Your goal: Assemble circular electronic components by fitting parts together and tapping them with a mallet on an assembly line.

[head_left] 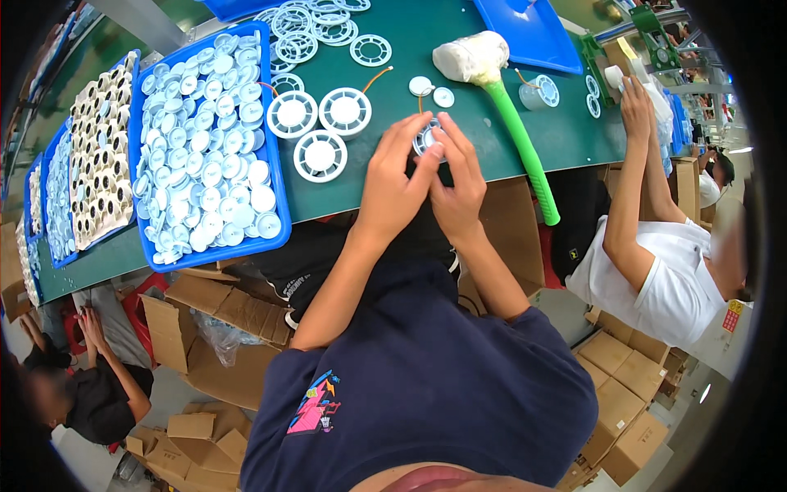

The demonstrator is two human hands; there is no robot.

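Observation:
Both my hands meet at the table's near edge around a round white slotted part (421, 141). My left hand (393, 176) has its fingers curled against the left side of it. From the right, my right hand (461, 182) closes on the same part, thumbs close together over it. Much of the part is hidden by my fingers. A thin orange wire (420, 104) rises just beyond it, beside two small white caps (443, 97). To the left lie three white slotted round units (320, 156), two with orange wires. A mallet (475, 59) with a white head and green handle lies to the right.
A blue tray (283, 221) full of pale round caps stands at left, with egg-carton-like trays (102, 156) beyond. Loose slotted rings (370, 50) lie at the back. Another blue tray (533, 33) is at far right. A co-worker (656, 271) sits at right, over cardboard boxes (623, 373).

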